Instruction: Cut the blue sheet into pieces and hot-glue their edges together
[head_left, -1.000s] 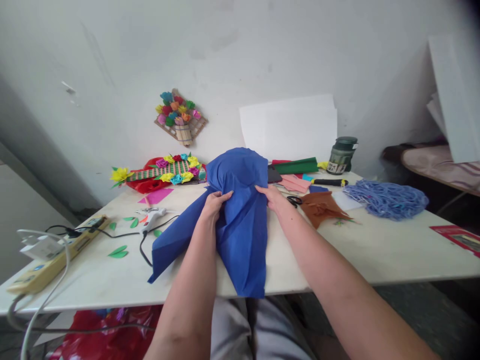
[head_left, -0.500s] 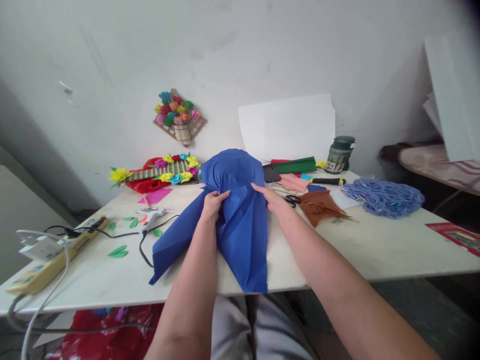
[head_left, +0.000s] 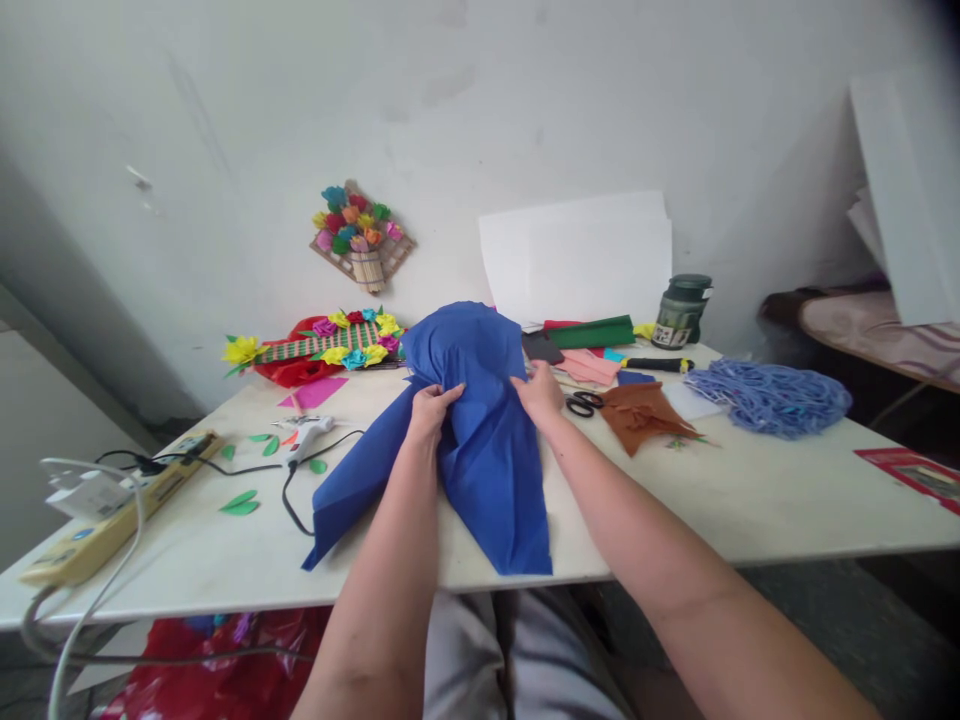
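Near the front edge of the desk (head_left: 772,495), the lower end of the blue sheet (head_left: 484,430) is seen. A white glue gun (head_left: 309,431) is set to its left. A fold of the sheet is pinched by the fingers of the left hand (head_left: 431,408); the right edge is touched by the right hand (head_left: 540,395), but whether it is gripped there cannot be told. Scissors (head_left: 584,403) are placed just beside. Beyond, the sheet is humped, with colourful flowers (head_left: 352,218) hung on the wall (head_left: 247,130)
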